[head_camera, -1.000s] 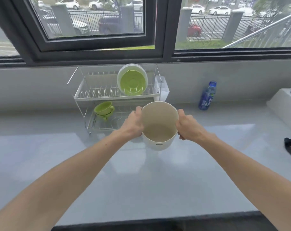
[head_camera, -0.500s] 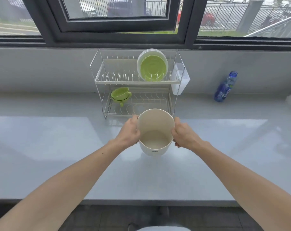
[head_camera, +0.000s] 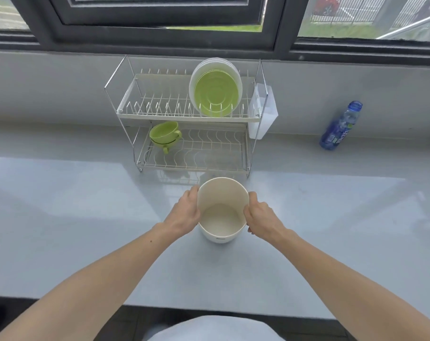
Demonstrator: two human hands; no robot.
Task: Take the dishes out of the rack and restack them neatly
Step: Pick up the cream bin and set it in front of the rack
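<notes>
A pale grey counter (head_camera: 61, 217) is running the full width of the view, its far edge meeting a low grey wall under a dark-framed window (head_camera: 159, 18) that is showing grass and a fence outside. Light is reflecting off the glossy top.

A two-tier wire dish rack (head_camera: 191, 119) is standing near the counter's far edge, about midway along it. On its upper tier, toward the right end, a green plate (head_camera: 216, 94) is leaning upright in front of several white plates (head_camera: 210, 64). On the lower tier, at the left end, two green cups (head_camera: 164, 136) are sitting nested together. A translucent cutlery holder (head_camera: 263, 112) is hanging on the rack's right side. A blue bottle (head_camera: 340, 126) is standing well to the right, close to the far edge.

In front of the rack, a cream bowl (head_camera: 221, 212) is sitting between both hands, mouth up and empty; whether its base is touching the counter cannot be told. The left hand (head_camera: 184, 212) is gripping its left rim with fingers curled around the wall, and the right hand (head_camera: 260, 216) is clasping the right rim likewise.
</notes>
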